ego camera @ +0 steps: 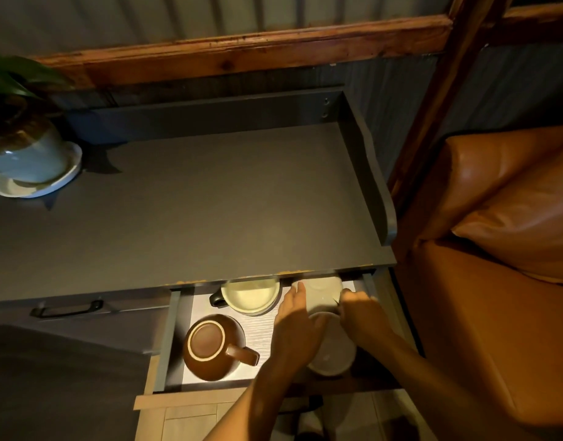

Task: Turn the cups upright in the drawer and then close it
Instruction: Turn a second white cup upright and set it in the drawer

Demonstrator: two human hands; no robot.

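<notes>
The drawer (175, 338) stands pulled out under the counter (191, 211), and I count four cups in it, two to the left and two to the right. At the drawer's 8 o'clock the brown cup (207, 343) sits upside down on a brown saucer (235, 329), its pale foot ring facing up and its handle pointing toward 4 o'clock. At 11 o'clock the cream cup with a dark handle (250, 294) rests on its own saucer, half tucked under the counter edge; it looks mouth up, though I cannot tell for sure. At 1 o'clock is the white cup (323, 292) I am working on. My left hand (297, 332) lies against its left side with fingers stretched out toward 12 o'clock, open and pressing rather than wrapped. My right hand (358, 310) is curled around its right side, fingers closed on the cup. At 5 o'clock, just below my hands, a second pale cup (336, 351) shows between my wrists; which way it faces I cannot tell.

Beyond the drawer, one closed drawer with a black handle (67, 308) sits at 9 o'clock. On the counter's far left stands one potted plant (28, 148) on a white saucer. At 3 o'clock is a brown leather sofa (496, 233).
</notes>
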